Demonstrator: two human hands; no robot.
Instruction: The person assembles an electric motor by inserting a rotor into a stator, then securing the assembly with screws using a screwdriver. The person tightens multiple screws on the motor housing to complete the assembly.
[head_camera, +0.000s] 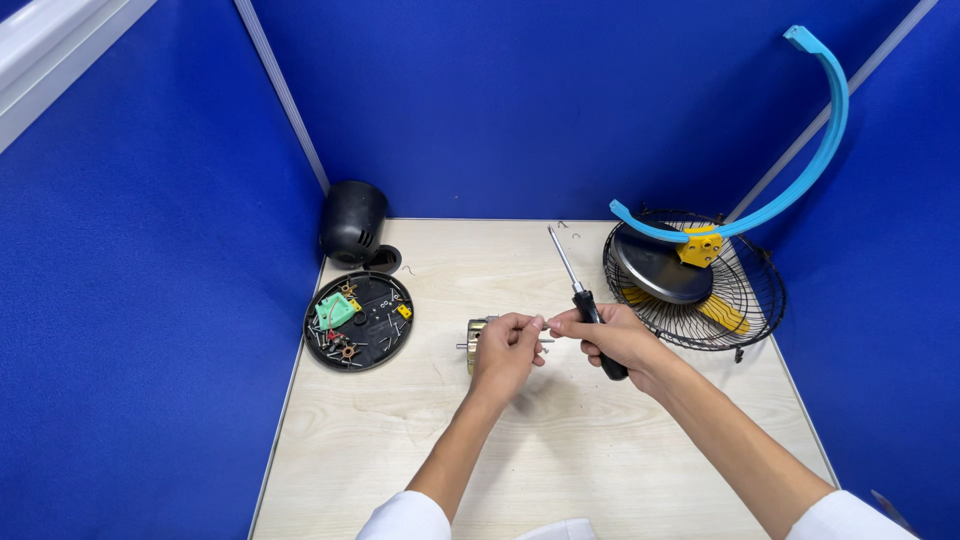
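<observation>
While your left hand (508, 345) closes its fingertips on a small metal motor part (474, 343) with a thin shaft sticking out, that part sits just above the pale wooden table (560, 450), near its middle. Your right hand (612, 335) is wrapped around the black handle of a screwdriver (581, 295), and its thumb and forefinger also pinch toward the left hand's fingertips; what tiny piece lies between them is too small to tell. The screwdriver's metal shank points up and away from you, tilted to the left.

To your left, a round black dish (358, 320) lies flat on the table and holds loose screws, a green plastic piece and small yellow bits. Just behind it stands a black rounded housing (353, 222), close to the corner of the blue partition walls (150, 300). To your right, a black wire fan guard (700, 285) rests on the table with a dark disc and yellow parts on it, and a curved light-blue plastic strip (815, 150) arcs up from it.
</observation>
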